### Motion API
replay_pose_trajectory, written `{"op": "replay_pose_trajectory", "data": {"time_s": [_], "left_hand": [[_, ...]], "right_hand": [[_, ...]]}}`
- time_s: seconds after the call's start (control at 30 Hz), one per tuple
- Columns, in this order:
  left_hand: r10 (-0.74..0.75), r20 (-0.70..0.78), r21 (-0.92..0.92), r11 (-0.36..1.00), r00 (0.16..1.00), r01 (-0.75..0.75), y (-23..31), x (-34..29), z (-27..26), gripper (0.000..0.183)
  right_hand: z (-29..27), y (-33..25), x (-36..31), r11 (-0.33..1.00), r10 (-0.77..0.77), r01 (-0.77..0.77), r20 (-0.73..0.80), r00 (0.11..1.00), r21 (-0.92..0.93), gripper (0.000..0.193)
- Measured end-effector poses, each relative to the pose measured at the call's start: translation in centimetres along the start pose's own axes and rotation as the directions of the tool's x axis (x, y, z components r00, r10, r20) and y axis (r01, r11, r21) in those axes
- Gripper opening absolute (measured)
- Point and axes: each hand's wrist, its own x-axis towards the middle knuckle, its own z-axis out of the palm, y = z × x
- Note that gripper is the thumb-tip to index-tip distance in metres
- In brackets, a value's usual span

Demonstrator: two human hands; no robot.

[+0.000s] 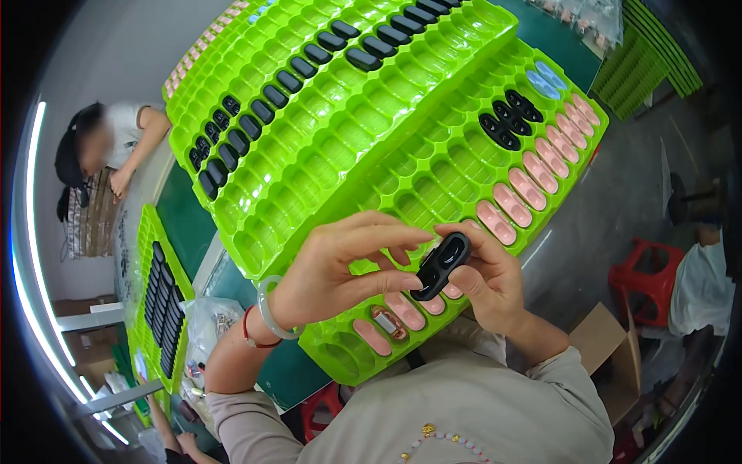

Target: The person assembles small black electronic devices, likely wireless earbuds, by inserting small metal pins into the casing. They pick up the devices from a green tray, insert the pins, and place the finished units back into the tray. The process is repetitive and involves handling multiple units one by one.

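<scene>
Above the near end of a green moulded tray (pixel 429 189), my right hand (pixel 495 282) grips a glossy black oval case part (pixel 442 268) with two hollows, like an earbud case. It is tilted, its hollow side toward me. My left hand (pixel 332 267) has its thumb and fingertips at the case part's left side; whether they pinch something small there is hidden. Below, in the tray's near row, lie pink oval case parts (pixel 372 337) and one piece with a metallic part showing (pixel 389 322). More pink parts run along the tray's right edge.
A second green tray (pixel 325 147), overlapping the first at the far left, carries rows of black oval parts (pixel 274 96). Black (pixel 510 120) and blue parts (pixel 546 80) sit in the near tray. A person (pixel 116 143) is at far left. A red stool (pixel 648 282) stands right, beyond a cardboard box (pixel 607 352).
</scene>
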Motion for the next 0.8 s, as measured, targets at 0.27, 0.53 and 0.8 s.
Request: {"op": "replay_pose_trajectory", "data": {"time_s": [0.27, 0.53, 0.8], "left_hand": [[-0.053, -0.104, -0.012, 0.999, 0.993, 0.052, -0.9, 0.3, 1.9, 0.031], [-0.036, -0.132, -0.094, 0.995, 0.991, 0.023, -2.1, -0.3, 2.3, 0.03], [-0.024, -0.144, -0.13, 0.991, 0.989, 0.005, -3.1, -0.8, 2.5, 0.03]], "right_hand": [[-1.0, 0.2, 0.2, 0.994, 0.09, -0.09, 0.01, 0.996, 0.065, 0.041], [-0.9, 0.2, 0.2, 0.992, 0.12, -0.12, 0.011, 0.993, 0.042, 0.04], [-0.8, 0.6, 0.2, 0.992, 0.12, -0.12, 0.01, 0.993, 0.032, 0.041]]}}
